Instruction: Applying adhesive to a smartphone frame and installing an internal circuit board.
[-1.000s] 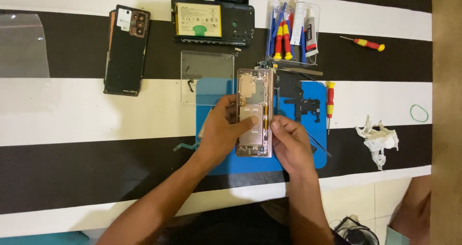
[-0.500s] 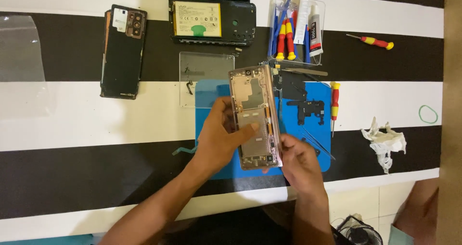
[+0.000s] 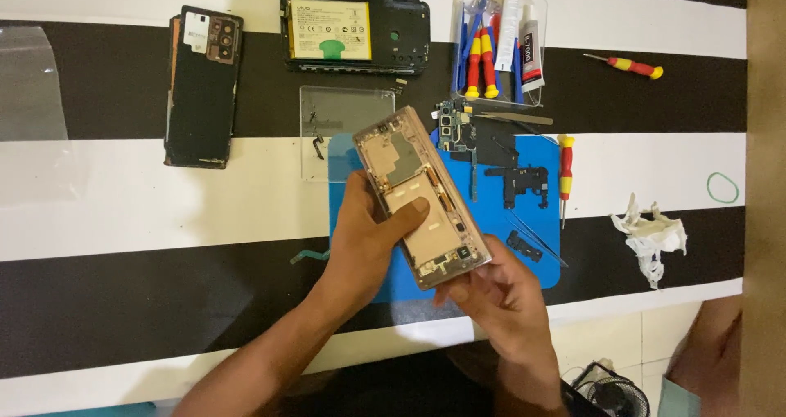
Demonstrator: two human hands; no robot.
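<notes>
Black and white stripes cover the table (image 3: 123,212) in the head view. On it lies the blue mat (image 3: 524,261); over its left half your left hand (image 3: 372,237) and right hand (image 3: 499,298) both clasp the tilted, opened phone frame (image 3: 422,196). Beyond the mat stands a clear tool box (image 3: 499,49); right of it, crumpled tissue (image 3: 651,235).

Striped worktop over pale tiled floor

A table surface in broad black and white bands (image 3: 123,212) fills the view; white floor tiles (image 3: 622,335) show at lower right, evenly lit.
</notes>
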